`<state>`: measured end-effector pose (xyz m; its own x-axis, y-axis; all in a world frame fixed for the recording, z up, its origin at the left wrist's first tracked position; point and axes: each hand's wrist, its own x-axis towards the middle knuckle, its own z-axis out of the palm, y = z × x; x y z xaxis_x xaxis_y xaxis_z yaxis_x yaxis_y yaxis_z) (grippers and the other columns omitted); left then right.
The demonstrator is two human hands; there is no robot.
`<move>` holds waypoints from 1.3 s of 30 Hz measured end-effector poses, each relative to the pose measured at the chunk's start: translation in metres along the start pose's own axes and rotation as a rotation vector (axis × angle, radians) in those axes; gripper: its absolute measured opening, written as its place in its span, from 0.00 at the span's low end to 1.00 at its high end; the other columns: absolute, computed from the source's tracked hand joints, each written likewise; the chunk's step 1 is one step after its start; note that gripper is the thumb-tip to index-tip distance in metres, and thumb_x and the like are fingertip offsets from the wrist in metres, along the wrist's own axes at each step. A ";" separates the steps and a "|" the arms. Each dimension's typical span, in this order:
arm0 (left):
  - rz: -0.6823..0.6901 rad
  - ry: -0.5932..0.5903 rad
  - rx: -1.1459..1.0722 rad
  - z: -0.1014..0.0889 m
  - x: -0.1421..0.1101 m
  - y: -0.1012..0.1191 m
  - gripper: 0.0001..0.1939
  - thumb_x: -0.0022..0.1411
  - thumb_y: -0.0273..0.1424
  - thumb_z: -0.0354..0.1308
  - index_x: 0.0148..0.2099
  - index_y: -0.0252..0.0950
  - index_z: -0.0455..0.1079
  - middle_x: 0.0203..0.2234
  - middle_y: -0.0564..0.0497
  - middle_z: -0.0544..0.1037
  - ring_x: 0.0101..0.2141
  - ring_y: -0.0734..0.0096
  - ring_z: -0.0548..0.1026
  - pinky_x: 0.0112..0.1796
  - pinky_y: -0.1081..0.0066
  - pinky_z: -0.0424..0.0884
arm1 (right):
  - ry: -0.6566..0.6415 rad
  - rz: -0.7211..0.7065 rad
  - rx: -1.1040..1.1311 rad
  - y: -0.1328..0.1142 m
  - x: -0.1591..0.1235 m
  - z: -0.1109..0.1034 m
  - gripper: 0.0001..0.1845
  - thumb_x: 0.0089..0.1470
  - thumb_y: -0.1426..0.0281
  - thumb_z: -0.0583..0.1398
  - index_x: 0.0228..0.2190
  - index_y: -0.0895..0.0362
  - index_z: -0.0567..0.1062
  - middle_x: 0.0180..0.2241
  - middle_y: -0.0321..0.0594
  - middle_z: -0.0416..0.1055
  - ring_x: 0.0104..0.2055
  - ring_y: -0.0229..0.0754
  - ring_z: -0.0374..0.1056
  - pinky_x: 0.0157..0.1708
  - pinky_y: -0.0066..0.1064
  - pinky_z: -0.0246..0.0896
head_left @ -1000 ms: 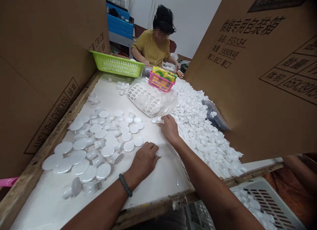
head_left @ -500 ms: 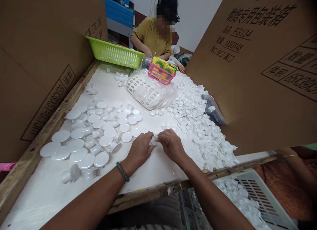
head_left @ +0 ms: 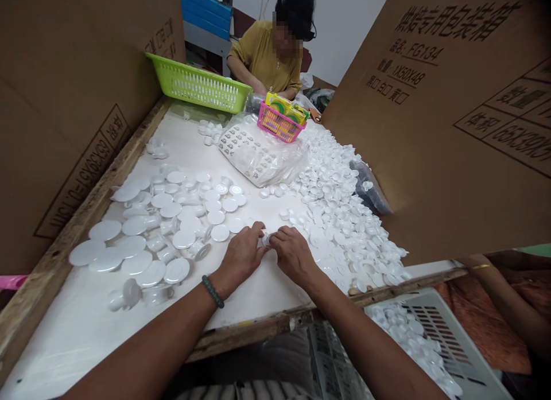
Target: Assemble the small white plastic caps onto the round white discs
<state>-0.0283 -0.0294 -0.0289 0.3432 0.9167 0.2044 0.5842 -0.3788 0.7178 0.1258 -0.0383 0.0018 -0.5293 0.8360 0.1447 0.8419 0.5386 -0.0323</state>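
Note:
Near the front of the white table, my left hand [head_left: 243, 252] and my right hand [head_left: 293, 251] meet fingertip to fingertip. Between them is a small white plastic piece [head_left: 266, 239], pinched from both sides and mostly covered by the fingers. Its exact shape is hard to make out. Left of my hands lie several white plastic discs with short stems [head_left: 184, 239], some flat and some tipped on their sides. On the right spreads a large heap of small white plastic pieces [head_left: 344, 228].
A clear plastic bag [head_left: 258, 159] lies mid-table beside a pink basket of yellow boxes [head_left: 282, 121]. A green basket [head_left: 198, 87] stands at the back left. Cardboard walls [head_left: 451, 130] flank the table. One person [head_left: 267, 55] sits opposite; another person's arm [head_left: 503, 291] is at right, near a grey crate [head_left: 456, 337].
My right fingers have closed in nearer to the left ones around the small white piece. The view has shifted slightly.

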 end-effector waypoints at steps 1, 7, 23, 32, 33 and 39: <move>-0.005 0.004 -0.017 -0.001 0.000 0.000 0.17 0.55 0.28 0.55 0.47 0.39 0.57 0.35 0.50 0.73 0.35 0.67 0.71 0.35 0.67 0.67 | 0.004 0.017 0.037 0.001 0.000 0.000 0.13 0.49 0.83 0.51 0.23 0.57 0.70 0.25 0.40 0.69 0.33 0.42 0.59 0.34 0.33 0.52; -0.062 -0.041 -0.247 -0.014 0.000 0.003 0.10 0.55 0.35 0.56 0.40 0.39 0.64 0.31 0.53 0.74 0.30 0.71 0.71 0.32 0.71 0.66 | 0.131 0.472 0.717 0.002 -0.008 0.001 0.08 0.54 0.67 0.55 0.31 0.56 0.74 0.25 0.35 0.71 0.28 0.38 0.65 0.28 0.28 0.59; -0.498 -0.241 -0.602 -0.013 0.012 0.006 0.09 0.51 0.32 0.58 0.32 0.37 0.59 0.11 0.59 0.68 0.14 0.73 0.68 0.17 0.75 0.64 | 0.054 0.334 0.508 -0.005 -0.018 -0.007 0.05 0.45 0.70 0.65 0.29 0.55 0.76 0.29 0.36 0.69 0.30 0.37 0.65 0.29 0.28 0.60; -0.372 -0.270 -0.580 -0.019 0.009 0.004 0.10 0.51 0.35 0.58 0.31 0.36 0.62 0.16 0.57 0.71 0.19 0.72 0.73 0.22 0.74 0.66 | 0.105 0.451 0.556 -0.016 -0.020 -0.004 0.11 0.42 0.71 0.66 0.32 0.56 0.74 0.29 0.35 0.68 0.28 0.36 0.63 0.28 0.27 0.58; -0.351 -0.266 -0.586 -0.018 0.008 0.004 0.10 0.50 0.36 0.58 0.31 0.36 0.62 0.16 0.57 0.71 0.20 0.72 0.73 0.23 0.75 0.66 | 0.128 0.455 0.558 -0.016 -0.021 -0.002 0.11 0.43 0.71 0.66 0.33 0.56 0.75 0.29 0.36 0.69 0.29 0.36 0.64 0.28 0.28 0.58; -0.391 -0.272 -0.540 -0.011 0.009 -0.001 0.11 0.49 0.36 0.59 0.31 0.36 0.62 0.16 0.57 0.71 0.18 0.71 0.73 0.21 0.75 0.65 | 0.098 0.402 0.487 -0.014 -0.025 0.008 0.09 0.48 0.69 0.63 0.34 0.52 0.78 0.29 0.38 0.71 0.35 0.41 0.65 0.33 0.30 0.60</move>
<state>-0.0340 -0.0193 -0.0206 0.3952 0.8817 -0.2577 0.2809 0.1511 0.9478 0.1262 -0.0663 -0.0097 -0.1504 0.9817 0.1170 0.8163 0.1901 -0.5455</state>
